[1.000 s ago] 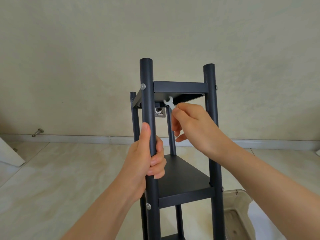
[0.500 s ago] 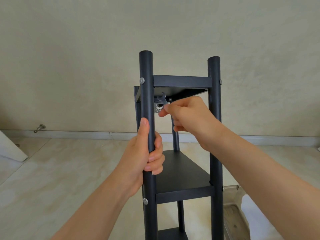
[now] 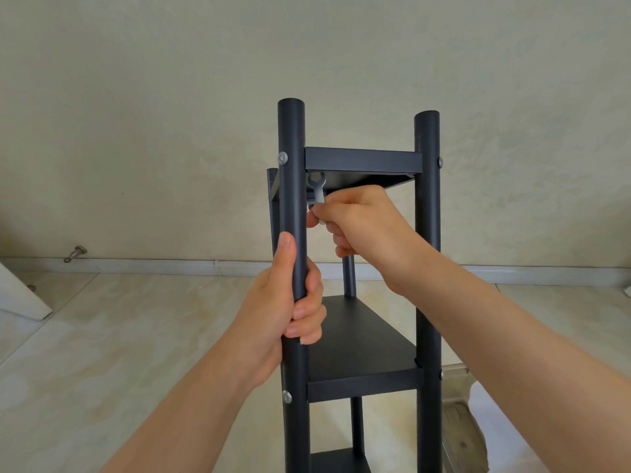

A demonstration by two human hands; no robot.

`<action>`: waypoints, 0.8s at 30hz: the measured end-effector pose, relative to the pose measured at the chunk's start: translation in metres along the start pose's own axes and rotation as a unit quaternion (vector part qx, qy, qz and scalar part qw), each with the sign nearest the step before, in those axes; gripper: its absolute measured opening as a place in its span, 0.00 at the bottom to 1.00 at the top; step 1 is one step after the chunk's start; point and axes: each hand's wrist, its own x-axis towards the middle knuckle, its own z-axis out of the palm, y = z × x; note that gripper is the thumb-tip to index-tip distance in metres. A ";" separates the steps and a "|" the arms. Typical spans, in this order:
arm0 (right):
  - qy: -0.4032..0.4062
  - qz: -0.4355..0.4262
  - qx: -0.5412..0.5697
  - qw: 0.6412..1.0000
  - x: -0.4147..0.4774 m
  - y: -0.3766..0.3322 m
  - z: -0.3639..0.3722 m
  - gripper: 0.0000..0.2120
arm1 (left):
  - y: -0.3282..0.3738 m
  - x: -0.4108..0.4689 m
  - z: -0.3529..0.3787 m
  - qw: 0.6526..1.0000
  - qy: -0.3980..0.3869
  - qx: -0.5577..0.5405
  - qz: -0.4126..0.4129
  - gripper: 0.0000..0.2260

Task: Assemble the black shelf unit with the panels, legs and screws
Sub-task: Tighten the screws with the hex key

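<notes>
My left hand (image 3: 290,302) clenches the round black metal leg (image 3: 291,186) to steady the upright black shelf unit (image 3: 362,339), while my right hand (image 3: 365,227) pinches a small flat silver spanner (image 3: 318,190), its head just above my fingertips (image 3: 316,210) under the top black panel (image 3: 362,160), presumably for tightening.

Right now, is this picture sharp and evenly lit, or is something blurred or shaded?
Head view: soft even light, no glare; head view: the wrench under the top panel is shaded yet sharp; head view: forearms stretch toward the lower corners.
</notes>
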 end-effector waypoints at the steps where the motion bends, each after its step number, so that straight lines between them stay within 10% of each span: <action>1: 0.004 0.004 0.005 1.000 0.000 0.000 0.000 0.15 | 0.000 -0.001 0.000 1.000 -0.001 0.000 -0.001 0.27; 16: -0.027 -0.010 0.037 0.999 0.000 -0.003 -0.001 0.13 | 0.000 -0.001 0.000 1.000 -0.010 0.002 0.006 0.27; 24: 0.028 -0.096 -0.027 0.995 0.001 0.002 0.004 0.28 | 0.000 0.000 -0.001 1.000 -0.007 0.001 0.004 0.27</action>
